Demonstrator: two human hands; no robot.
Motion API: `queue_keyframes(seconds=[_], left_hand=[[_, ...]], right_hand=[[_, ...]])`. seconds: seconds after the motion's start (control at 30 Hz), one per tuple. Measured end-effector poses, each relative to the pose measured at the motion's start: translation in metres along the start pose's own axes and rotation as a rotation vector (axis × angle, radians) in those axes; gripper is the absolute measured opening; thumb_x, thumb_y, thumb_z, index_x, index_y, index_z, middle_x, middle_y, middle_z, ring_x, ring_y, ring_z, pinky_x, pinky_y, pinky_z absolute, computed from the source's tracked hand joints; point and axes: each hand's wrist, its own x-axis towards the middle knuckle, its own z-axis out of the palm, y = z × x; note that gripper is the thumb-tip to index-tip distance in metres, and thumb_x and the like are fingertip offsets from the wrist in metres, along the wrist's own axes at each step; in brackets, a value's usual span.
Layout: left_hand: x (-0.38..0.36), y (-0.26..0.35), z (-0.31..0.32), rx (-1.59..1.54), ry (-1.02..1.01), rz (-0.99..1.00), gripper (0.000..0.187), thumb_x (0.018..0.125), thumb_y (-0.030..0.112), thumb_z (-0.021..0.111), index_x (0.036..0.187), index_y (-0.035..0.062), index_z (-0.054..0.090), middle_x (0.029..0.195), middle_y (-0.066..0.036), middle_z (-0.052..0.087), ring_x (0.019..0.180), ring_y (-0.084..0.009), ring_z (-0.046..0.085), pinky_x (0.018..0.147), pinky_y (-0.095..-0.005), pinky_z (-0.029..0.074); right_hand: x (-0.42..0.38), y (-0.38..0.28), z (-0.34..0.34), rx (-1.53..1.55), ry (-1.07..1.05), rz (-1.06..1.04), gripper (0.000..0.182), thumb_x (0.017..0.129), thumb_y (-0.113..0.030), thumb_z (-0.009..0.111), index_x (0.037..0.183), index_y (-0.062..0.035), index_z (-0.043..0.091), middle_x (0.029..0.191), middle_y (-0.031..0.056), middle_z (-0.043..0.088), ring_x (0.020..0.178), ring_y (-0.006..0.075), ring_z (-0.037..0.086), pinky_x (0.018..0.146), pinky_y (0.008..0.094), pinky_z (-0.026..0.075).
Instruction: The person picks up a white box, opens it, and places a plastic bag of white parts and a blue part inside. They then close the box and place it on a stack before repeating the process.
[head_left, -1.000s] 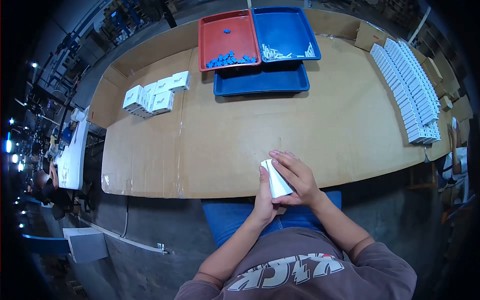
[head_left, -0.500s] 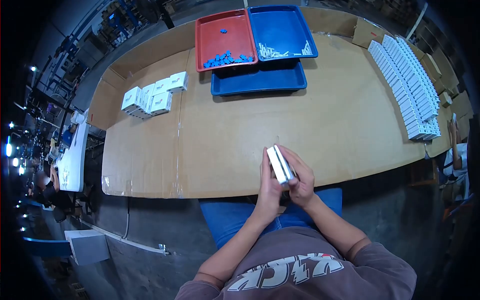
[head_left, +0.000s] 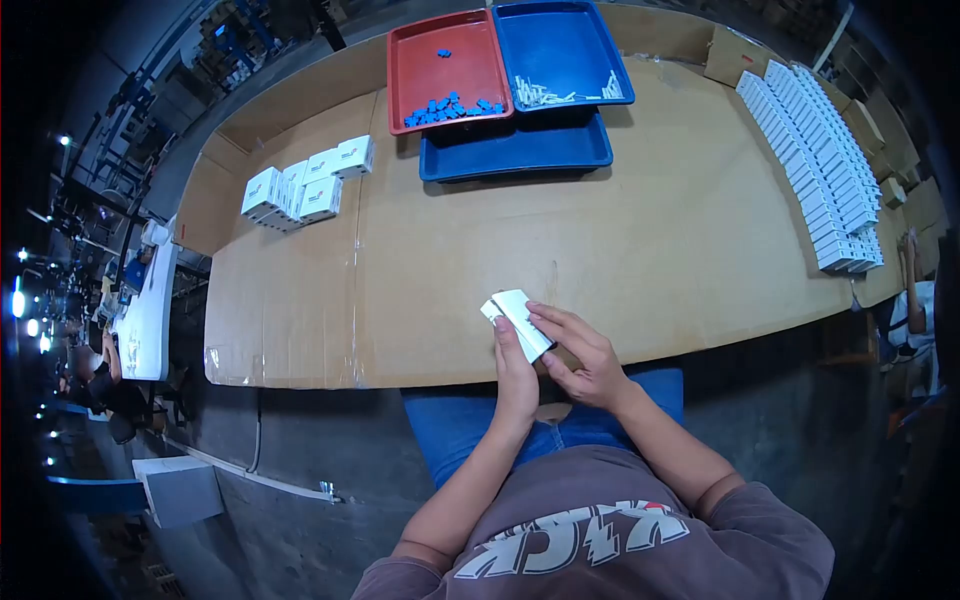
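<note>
My left fingers (head_left: 508,341) and right fingers (head_left: 563,320) both grip the white box (head_left: 513,303), which sits between them over the near part of the desk (head_left: 430,310). Half a second ago a narrow side with a dark slit faced up between them; now the box is tipped over to the left, a broad white face up, my right fingertips along its right edge. I judge it's being turned in hand, not put down. The red tray (head_left: 449,78) is well beyond my fingers.

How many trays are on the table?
3: red tray at the far side, blue tray to its right, second blue tray in front of both. More could be hidden underneath.
</note>
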Motion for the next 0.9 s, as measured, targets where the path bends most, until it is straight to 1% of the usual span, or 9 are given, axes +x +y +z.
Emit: queue_keyframes(seconds=[0.07,0.17,0.2,0.27,0.47,0.5,0.6,0.77,0.9], left_hand=[[0.000,-0.012,-0.002,0.049,0.026,0.001,0.071,0.116,0.058,0.026,0.151,-0.0010,0.044,0.126,-0.011,0.059,0.117,-0.0186,0.058,0.101,-0.0339,0.048],[0.001,-0.010,-0.003,0.113,-0.007,-0.084,0.069,0.116,0.057,0.028,0.149,-0.0014,0.044,0.124,-0.011,0.060,0.114,-0.0181,0.058,0.100,-0.0323,0.047],[0.001,-0.008,0.002,0.127,0.012,-0.053,0.068,0.116,0.056,0.028,0.147,-0.0017,0.045,0.122,-0.011,0.060,0.111,-0.0171,0.058,0.099,-0.0319,0.048],[0.002,-0.012,0.003,0.143,0.025,-0.060,0.066,0.116,0.056,0.029,0.142,-0.0017,0.048,0.118,-0.010,0.060,0.108,-0.0164,0.058,0.096,-0.0316,0.048],[0.001,-0.011,0.012,0.104,0.087,-0.078,0.062,0.116,0.056,0.032,0.124,-0.0010,0.055,0.105,-0.007,0.060,0.097,-0.0143,0.056,0.088,-0.0307,0.049],[0.002,-0.011,0.015,0.091,0.105,-0.065,0.061,0.116,0.055,0.032,0.121,-0.0008,0.056,0.104,-0.006,0.059,0.096,-0.0140,0.056,0.087,-0.0305,0.049],[0.006,-0.014,0.020,0.068,0.151,-0.058,0.061,0.114,0.060,0.034,0.121,0.0047,0.057,0.101,-0.001,0.056,0.092,-0.0103,0.053,0.082,-0.0273,0.045],[0.006,-0.018,0.015,0.061,0.136,-0.055,0.060,0.114,0.060,0.035,0.119,0.0050,0.058,0.099,-0.001,0.056,0.090,-0.0107,0.053,0.080,-0.0278,0.046],[0.009,-0.017,0.017,0.086,0.155,-0.036,0.059,0.114,0.060,0.035,0.118,0.0053,0.058,0.098,-0.001,0.056,0.087,-0.0108,0.052,0.077,-0.0279,0.045]], right_hand=[[0.001,0.002,0.000,-0.107,0.027,-0.071,0.050,0.093,-0.001,0.066,0.142,0.0059,0.061,0.146,0.0250,0.062,0.133,0.0401,0.064,0.108,0.0439,0.055],[-0.003,0.000,0.007,-0.164,0.090,-0.012,0.043,0.096,-0.001,0.064,0.138,0.0083,0.062,0.136,0.0263,0.068,0.121,0.0403,0.071,0.099,0.0439,0.060],[-0.004,0.003,0.009,-0.192,0.106,-0.038,0.042,0.097,-0.001,0.063,0.137,0.0087,0.062,0.133,0.0262,0.069,0.117,0.0399,0.072,0.096,0.0437,0.061],[-0.006,0.010,0.012,-0.247,0.139,-0.091,0.039,0.098,-0.001,0.062,0.135,0.0095,0.063,0.128,0.0259,0.072,0.111,0.0391,0.075,0.092,0.0432,0.063],[-0.010,0.013,0.015,-0.301,0.171,-0.061,0.035,0.098,-0.002,0.062,0.132,0.0094,0.065,0.120,0.0251,0.075,0.102,0.0377,0.078,0.083,0.0413,0.064],[-0.010,0.014,0.017,-0.306,0.182,-0.061,0.035,0.098,-0.002,0.062,0.131,0.0094,0.066,0.120,0.0252,0.075,0.101,0.0375,0.078,0.082,0.0412,0.064],[-0.010,0.017,0.021,-0.318,0.205,-0.061,0.035,0.098,-0.002,0.062,0.131,0.0092,0.066,0.118,0.0254,0.076,0.098,0.0371,0.078,0.081,0.0409,0.064],[-0.011,0.014,0.022,-0.327,0.196,-0.034,0.034,0.100,-0.003,0.061,0.130,0.0096,0.067,0.118,0.0263,0.075,0.096,0.0371,0.079,0.080,0.0410,0.064],[-0.008,0.017,0.026,-0.338,0.236,-0.067,0.033,0.101,-0.005,0.059,0.129,0.0112,0.067,0.118,0.0274,0.075,0.098,0.0376,0.079,0.080,0.0409,0.064]])
